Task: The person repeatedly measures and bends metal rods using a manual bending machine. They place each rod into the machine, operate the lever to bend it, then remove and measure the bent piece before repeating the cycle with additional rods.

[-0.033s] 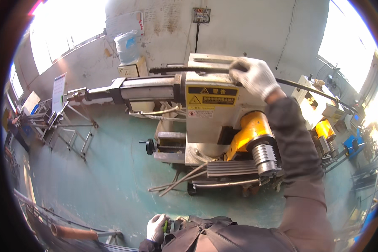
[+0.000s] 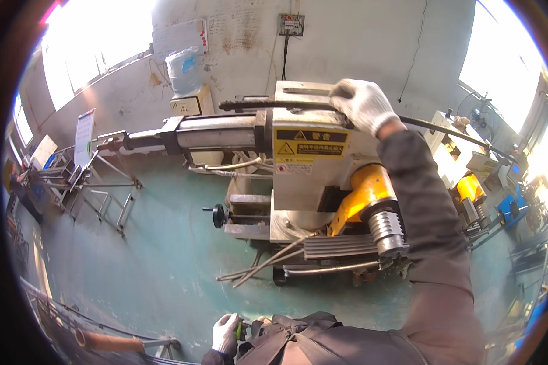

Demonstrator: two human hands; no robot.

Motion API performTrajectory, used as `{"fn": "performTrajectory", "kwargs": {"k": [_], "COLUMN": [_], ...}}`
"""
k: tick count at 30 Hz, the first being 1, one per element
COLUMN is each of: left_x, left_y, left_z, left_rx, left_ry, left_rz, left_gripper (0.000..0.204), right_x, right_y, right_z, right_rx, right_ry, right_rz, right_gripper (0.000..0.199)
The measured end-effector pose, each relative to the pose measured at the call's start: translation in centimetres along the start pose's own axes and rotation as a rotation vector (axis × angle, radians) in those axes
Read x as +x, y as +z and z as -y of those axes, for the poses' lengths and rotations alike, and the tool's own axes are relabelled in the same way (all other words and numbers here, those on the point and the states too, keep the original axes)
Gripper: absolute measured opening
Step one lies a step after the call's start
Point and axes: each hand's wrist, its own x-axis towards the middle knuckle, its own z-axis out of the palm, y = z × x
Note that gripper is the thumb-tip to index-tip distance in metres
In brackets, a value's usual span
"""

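My right hand [image 2: 364, 106], in a white knit glove, is at the top of a grey metal machine [image 2: 307, 182]. Its fingers are curled around a long dark bar [image 2: 268, 104] that lies across the machine top and runs far to the right. Part of the bar is hidden by the glove. Low in the picture, close to my body, my gloved left hand [image 2: 226, 333] is closed on a small green object [image 2: 239, 330], whose kind I cannot make out. Below my right forearm are the machine's yellow housing [image 2: 368, 188] and a ribbed metal cylinder [image 2: 386, 231].
A hydraulic cylinder [image 2: 216, 134] reaches left from the machine, with a black handwheel [image 2: 218, 215] below it. Metal stands [image 2: 112, 210] are at left. A water dispenser [image 2: 192, 100] stands by the wall. A brownish pipe [image 2: 109, 342] lies at lower left; another yellow machine [image 2: 470, 187] is at right.
My right hand has shifted slightly left and farther along the bar. The machine sits a little lower and more to the right in the picture. My left hand stays about the same.
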Motion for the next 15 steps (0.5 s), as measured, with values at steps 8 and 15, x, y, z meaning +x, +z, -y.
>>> {"fn": "performTrajectory", "kwargs": {"k": [8,15], "left_x": [5.3,10.5], "left_y": [-9.4,-13.4], "left_z": [-1.9,-0.2], "left_rx": [-0.075,-0.189], "left_ry": [0.025,0.077], "left_rz": [-0.125,-0.202], "left_gripper": [0.036,0.037], "right_x": [14.5,17.9], "right_y": [8.7,10.6], "right_z": [-4.0,-5.7], "right_rx": [-0.458,-0.465], "right_ry": [0.153,-0.023], "right_rz": [0.601,0.818], "right_gripper": [0.037,0.033]}}
